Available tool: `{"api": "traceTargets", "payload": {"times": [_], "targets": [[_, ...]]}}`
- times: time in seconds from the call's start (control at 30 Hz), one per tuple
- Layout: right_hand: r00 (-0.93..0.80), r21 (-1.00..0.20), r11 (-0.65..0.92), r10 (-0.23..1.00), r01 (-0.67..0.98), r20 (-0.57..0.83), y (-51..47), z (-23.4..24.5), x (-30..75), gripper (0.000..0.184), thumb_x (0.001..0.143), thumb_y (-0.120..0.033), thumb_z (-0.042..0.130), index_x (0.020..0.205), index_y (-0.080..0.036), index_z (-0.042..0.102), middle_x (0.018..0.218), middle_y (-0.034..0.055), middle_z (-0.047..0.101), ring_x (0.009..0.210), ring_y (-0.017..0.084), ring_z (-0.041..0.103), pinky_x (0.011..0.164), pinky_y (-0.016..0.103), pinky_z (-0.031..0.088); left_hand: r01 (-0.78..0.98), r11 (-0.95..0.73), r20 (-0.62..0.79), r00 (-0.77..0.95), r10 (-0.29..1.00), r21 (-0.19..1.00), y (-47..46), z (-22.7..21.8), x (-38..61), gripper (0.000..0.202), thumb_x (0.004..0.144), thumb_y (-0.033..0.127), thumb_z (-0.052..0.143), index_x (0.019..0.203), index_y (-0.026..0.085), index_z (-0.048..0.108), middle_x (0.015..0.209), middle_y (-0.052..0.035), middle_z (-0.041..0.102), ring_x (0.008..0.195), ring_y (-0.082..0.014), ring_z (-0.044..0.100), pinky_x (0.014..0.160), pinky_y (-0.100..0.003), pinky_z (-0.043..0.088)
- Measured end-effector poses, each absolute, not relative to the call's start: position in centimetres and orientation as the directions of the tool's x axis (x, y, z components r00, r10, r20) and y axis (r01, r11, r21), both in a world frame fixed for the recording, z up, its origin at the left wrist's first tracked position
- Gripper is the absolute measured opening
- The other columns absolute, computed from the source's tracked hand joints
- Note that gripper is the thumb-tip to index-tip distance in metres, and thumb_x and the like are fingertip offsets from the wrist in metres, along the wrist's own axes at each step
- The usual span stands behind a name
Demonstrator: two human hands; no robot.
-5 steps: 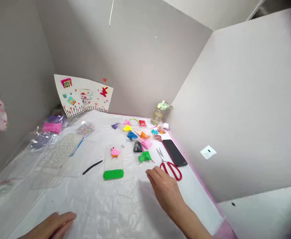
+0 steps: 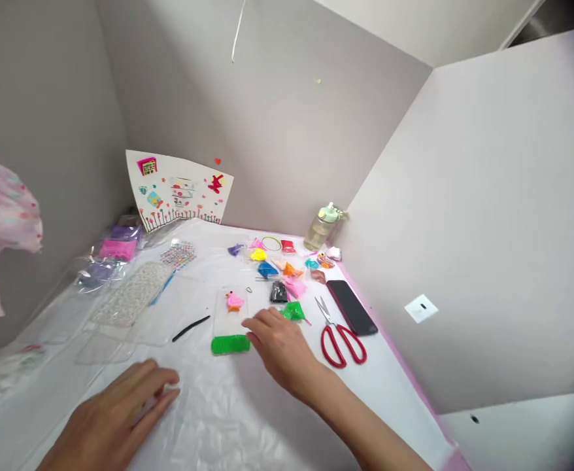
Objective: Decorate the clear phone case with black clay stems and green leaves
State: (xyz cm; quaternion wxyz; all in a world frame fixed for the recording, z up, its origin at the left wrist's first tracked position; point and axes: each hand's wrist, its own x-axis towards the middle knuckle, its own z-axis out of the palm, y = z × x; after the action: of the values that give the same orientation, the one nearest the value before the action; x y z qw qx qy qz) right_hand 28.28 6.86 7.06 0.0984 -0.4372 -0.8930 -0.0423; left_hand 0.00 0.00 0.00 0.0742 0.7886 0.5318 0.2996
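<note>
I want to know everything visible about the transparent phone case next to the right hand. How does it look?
The transparent phone case lies flat on the white plastic sheet, its long side pointing away from the person. It looks like clear plastic. A pink figure with some yellow, clay-like, sits on its far part; a ribbed green strip covers its near end. The right hand is at its right edge; whether it touches is unclear.
</note>
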Motion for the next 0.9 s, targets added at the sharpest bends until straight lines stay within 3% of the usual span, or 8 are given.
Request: {"api": "traceTargets", "payload": {"times": [0.17, 0.37, 0.47, 0.53, 0.6, 0.67, 0.73, 0.9], "targets": [[-0.765, 0.031, 0.77, 0.627, 0.637, 0.146, 11.2, 5.3, 20.9, 0.008, 0.096, -0.011, 0.056, 0.101, -0.013, 0.062, 0.101, 0.0102, 0.066, 0.097, 0.024, 0.057, 0.082, 0.035, 0.048, 0.849, -0.318, 0.3, 0.2, 0.933, 0.423, 2.9, 3.1, -0.7, 0.029, 0.092, 0.052, 0.052, 0.098, 0.03, 0.07, 0.086, 0.0007, 0.072, 0.072, -0.019, 0.073, 0.055, -0.023, 0.055], [-0.82, 0.008, 0.823, 0.565, 0.568, 0.092, 11.8, 4.3, 18.7, 0.011, 0.094, -0.005, 0.054, 0.095, -0.013, 0.062, 0.098, 0.0118, 0.066, 0.097, 0.025, 0.058, 0.081, 0.037, 0.047, 0.808, -0.197, 0.275, 0.045, 0.96, 0.556, 1.4, 2.6, -1.8, 0.036, 0.093, 0.058, 0.051, 0.114, 0.032, 0.063, 0.11, -0.0007, 0.07, 0.1, -0.0236, 0.071, 0.073, -0.028, 0.059], [-0.793, -0.072, 0.799, 0.601, 0.597, 0.097, 9.6, 5.6, 19.4, 0.009, 0.095, -0.009, 0.055, 0.099, -0.015, 0.061, 0.093, 0.0075, 0.069, 0.085, 0.022, 0.062, 0.077, 0.034, 0.048, 0.791, -0.198, 0.317, 0.006, 0.948, 0.579, 0.4, 1.9, -1.3, 0.043, 0.091, 0.059, 0.053, 0.126, 0.034, 0.056, 0.127, -0.0018, 0.066, 0.116, -0.0267, 0.066, 0.092, -0.038, 0.058], [-0.767, -0.15, 0.772, 0.633, 0.618, 0.1, 7.4, 6.6, 20.3, 0.005, 0.098, -0.018, 0.057, 0.101, -0.017, 0.061, 0.091, 0.0033, 0.07, 0.078, 0.019, 0.064, 0.068, 0.029, 0.048, 0.776, -0.22, 0.326, 0.02, 0.945, 0.592, -0.1, 1.5, -0.5, 0.05, 0.089, 0.059, 0.057, 0.133, 0.035, 0.052, 0.132, -0.0017, 0.065, 0.12, -0.027, 0.065, 0.1, -0.041, 0.056], [-0.749, -0.251, 0.746, 0.654, 0.616, 0.106, 5.1, 7.3, 21.3, 0.011, 0.097, -0.021, 0.062, 0.108, -0.019, 0.061, 0.096, 0.0005, 0.07, 0.081, 0.015, 0.066, 0.069, 0.024, 0.048, 0.74, -0.236, 0.304, 0.044, 0.952, 0.63, -0.8, 1.3, 0.4, 0.048, 0.089, 0.055, 0.06, 0.133, 0.036, 0.052, 0.125, 0.0005, 0.07, 0.112, -0.0232, 0.07, 0.095, -0.034, 0.059], [-0.658, -0.544, 0.618, 0.738, 0.567, 0.152, 2.9, 7.5, 22.4, 0.02, 0.093, -0.015, 0.066, 0.112, -0.02, 0.064, 0.097, 0.0004, 0.069, 0.085, 0.014, 0.066, 0.074, 0.023, 0.048, 0.679, -0.272, 0.289, 0.092, 0.953, 0.682, -1.4, 1.3, 1.3, 0.036, 0.091, 0.049, 0.061, 0.125, 0.036, 0.058, 0.112, 0.0038, 0.075, 0.099, -0.018, 0.075, 0.087, -0.023, 0.061], [-0.552, -0.727, 0.469, 0.82, 0.501, 0.148, 1.3, 7.1, 23.1, 0.018, 0.091, -0.013, 0.067, 0.106, -0.023, 0.068, 0.094, -0.0005, 0.068, 0.086, 0.014, 0.065, 0.075, 0.022, 0.047, 0.613, -0.32, 0.293, 0.147, 0.945, 0.723, -1.9, 1.4, 2.2, 0.023, 0.092, 0.042, 0.062, 0.114, 0.035, 0.063, 0.101, 0.0057, 0.077, 0.091, -0.0145, 0.076, 0.081, -0.016, 0.06], [-0.368, -0.915, 0.2, 0.928, 0.349, 0.063, -0.6, 5.8, 23.5, 0.018, 0.085, -0.008, 0.068, 0.094, -0.023, 0.071, 0.092, -0.0009, 0.067, 0.087, 0.014, 0.065, 0.078, 0.022, 0.049, 0.548, -0.367, 0.319, 0.185, 0.929, 0.752, -2.5, 1.6, 3.6, 0.012, 0.092, 0.033, 0.063, 0.104, 0.031, 0.065, 0.091, 0.0062, 0.075, 0.084, -0.0121, 0.075, 0.078, -0.011, 0.058]]}}
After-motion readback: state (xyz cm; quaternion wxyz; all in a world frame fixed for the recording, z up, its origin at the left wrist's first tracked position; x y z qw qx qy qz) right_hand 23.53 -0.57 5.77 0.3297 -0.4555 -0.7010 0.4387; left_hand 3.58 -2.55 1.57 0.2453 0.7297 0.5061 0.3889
